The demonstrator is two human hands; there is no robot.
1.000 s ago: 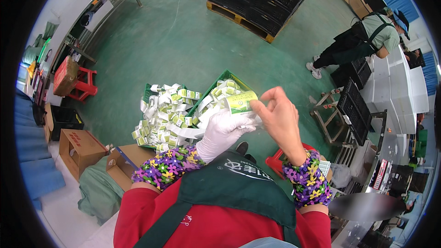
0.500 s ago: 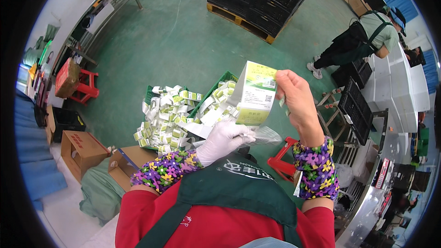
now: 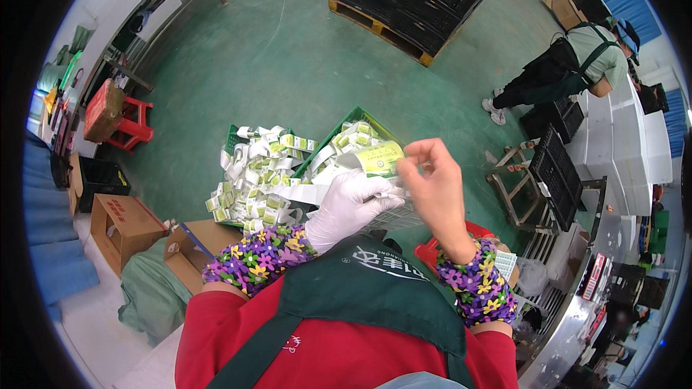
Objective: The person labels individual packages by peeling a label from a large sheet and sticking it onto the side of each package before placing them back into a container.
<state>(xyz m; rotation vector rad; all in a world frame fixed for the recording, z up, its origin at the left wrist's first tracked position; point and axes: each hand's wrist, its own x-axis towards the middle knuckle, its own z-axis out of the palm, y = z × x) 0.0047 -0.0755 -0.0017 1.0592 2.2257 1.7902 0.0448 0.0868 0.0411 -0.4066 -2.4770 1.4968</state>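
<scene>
My left hand (image 3: 353, 205), in a white glove, is closed on the lower part of a green-and-white printed label strip (image 3: 382, 159). The strip's upper end curls over above the glove. My bare right hand (image 3: 438, 191) is at the strip's right edge, its thumb and forefinger curled around that edge. Beneath the hands is a pale, see-through piece with a grid pattern (image 3: 393, 220), partly hidden; its kind is unclear. Just beyond the glove, folded green-and-white label strips (image 3: 261, 166) fill green crates (image 3: 371, 119).
A red stool (image 3: 427, 253) stands close on the right, partly hidden by my arm. Open cardboard boxes (image 3: 122, 227) are at left. Stacked black crates (image 3: 400, 0) rest on a pallet ahead. Another person (image 3: 577, 65) bends over white boxes (image 3: 616, 130) at right.
My right hand has come down and nearer my left, bringing the label strip lower. The strip, raised and facing me before, now curls over. The grid-patterned piece shows more clearly.
</scene>
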